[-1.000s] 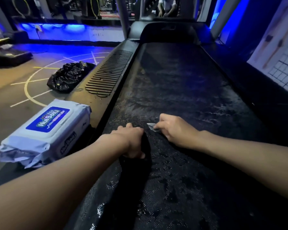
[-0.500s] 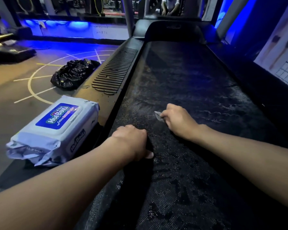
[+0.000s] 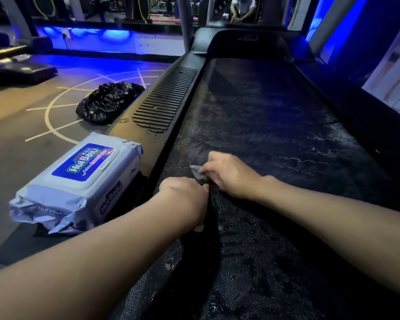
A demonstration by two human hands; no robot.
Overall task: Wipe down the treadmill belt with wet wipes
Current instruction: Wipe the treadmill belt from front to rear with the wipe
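Observation:
The black treadmill belt [image 3: 275,139] runs away from me, streaked with wet patches. My right hand [image 3: 231,176] pinches a small grey wet wipe [image 3: 198,173] and holds it down on the belt near its left edge. Just left of it and nearer to me, my left hand [image 3: 185,199] rests on the belt as a fist, thumb down. I see nothing in it. The two hands almost touch.
A pack of wet wipes [image 3: 79,181] with a blue label lies on the left side rail [image 3: 166,98], which has a ribbed foot pad. A black bin bag [image 3: 109,101] sits on the floor beyond it. The treadmill's right rail and a wall are on the right.
My right hand slid the wipe a little forward along the belt, then back left and toward me, close to my left fist. The left fist stayed in place.

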